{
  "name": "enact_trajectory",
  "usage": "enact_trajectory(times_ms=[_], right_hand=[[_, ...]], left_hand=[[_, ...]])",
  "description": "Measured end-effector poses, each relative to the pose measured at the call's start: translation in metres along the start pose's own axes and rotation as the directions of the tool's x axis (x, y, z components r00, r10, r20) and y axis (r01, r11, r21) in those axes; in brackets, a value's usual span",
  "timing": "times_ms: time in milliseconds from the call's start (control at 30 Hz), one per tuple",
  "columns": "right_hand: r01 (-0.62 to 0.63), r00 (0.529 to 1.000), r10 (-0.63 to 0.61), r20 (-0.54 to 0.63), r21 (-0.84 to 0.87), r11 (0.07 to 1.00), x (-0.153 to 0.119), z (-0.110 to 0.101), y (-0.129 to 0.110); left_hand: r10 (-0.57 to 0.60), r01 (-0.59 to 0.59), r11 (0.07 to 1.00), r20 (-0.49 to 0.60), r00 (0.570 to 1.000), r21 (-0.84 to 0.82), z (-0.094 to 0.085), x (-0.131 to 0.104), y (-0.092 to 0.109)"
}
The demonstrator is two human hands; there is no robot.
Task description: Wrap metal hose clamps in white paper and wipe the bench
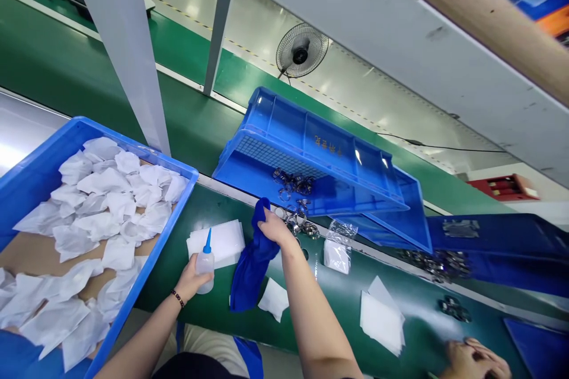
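My left hand (192, 279) is wrapped round a clear squeeze bottle (205, 265) with a blue pointed nozzle, held upright at the near side of the bench. A stack of white paper sheets (226, 240) lies just behind the bottle. With closed fingers, my right hand (272, 226) grips the top of a dark blue cloth (253, 269), whose lower part drapes on the green bench. Small shiny metal parts (302, 224) lie just beyond that hand, in front of a tilted blue bin. A crumpled white wrapper (274, 299) rests right of the cloth.
A blue tray (178, 216) at left holds many white paper-wrapped pieces. The tilted blue bin (338, 148) stands behind the bench with metal parts inside. More white sheets (381, 323) and another person's hand (475, 360) are at right. A grey post (128, 53) rises behind the tray.
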State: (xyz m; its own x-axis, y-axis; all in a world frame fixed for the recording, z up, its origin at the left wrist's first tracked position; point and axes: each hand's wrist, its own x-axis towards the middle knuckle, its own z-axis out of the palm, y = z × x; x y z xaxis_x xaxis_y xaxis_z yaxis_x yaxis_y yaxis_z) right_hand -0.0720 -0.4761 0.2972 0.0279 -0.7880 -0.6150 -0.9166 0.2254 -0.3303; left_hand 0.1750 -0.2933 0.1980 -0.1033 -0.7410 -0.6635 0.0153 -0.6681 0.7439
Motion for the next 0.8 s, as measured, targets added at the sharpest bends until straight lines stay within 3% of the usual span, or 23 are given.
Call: enact_trajectory(times_ms=[133, 300, 400, 500, 700, 800], right_hand=[[-0.076, 0.997, 0.073, -0.021, -0.174, 0.982, -0.018, 0.002, -0.004], [-0.165, 0.984, 0.136, -0.115, -0.31, 0.936, -0.022, -0.004, -0.003], [-0.168, 0.98, 0.123, -0.155, -0.325, 0.931, -0.022, -0.001, -0.005], [-0.119, 0.987, 0.073, -0.141, -0.347, 0.93, -0.019, 0.02, -0.021], [0.09, 0.992, -0.041, 0.118, -0.45, 0.889, 0.007, 0.088, -0.088], [0.095, 0.99, -0.04, 0.132, -0.445, 0.891, 0.029, 0.096, -0.107]], left_hand=[[0.095, -0.095, 0.995, -0.014, 0.995, 0.035, 0.006, -0.003, 0.009], [0.215, -0.21, 0.971, -0.033, 0.976, 0.113, 0.012, 0.047, 0.044], [0.231, -0.223, 0.953, -0.015, 0.973, 0.205, 0.006, 0.059, 0.052], [0.194, -0.186, 0.952, -0.009, 0.981, 0.243, -0.003, 0.038, 0.041], [0.102, -0.098, 0.964, -0.001, 0.995, 0.247, -0.012, -0.012, 0.01], [0.097, -0.087, 0.964, -0.028, 0.995, 0.25, -0.012, -0.014, 0.008]])
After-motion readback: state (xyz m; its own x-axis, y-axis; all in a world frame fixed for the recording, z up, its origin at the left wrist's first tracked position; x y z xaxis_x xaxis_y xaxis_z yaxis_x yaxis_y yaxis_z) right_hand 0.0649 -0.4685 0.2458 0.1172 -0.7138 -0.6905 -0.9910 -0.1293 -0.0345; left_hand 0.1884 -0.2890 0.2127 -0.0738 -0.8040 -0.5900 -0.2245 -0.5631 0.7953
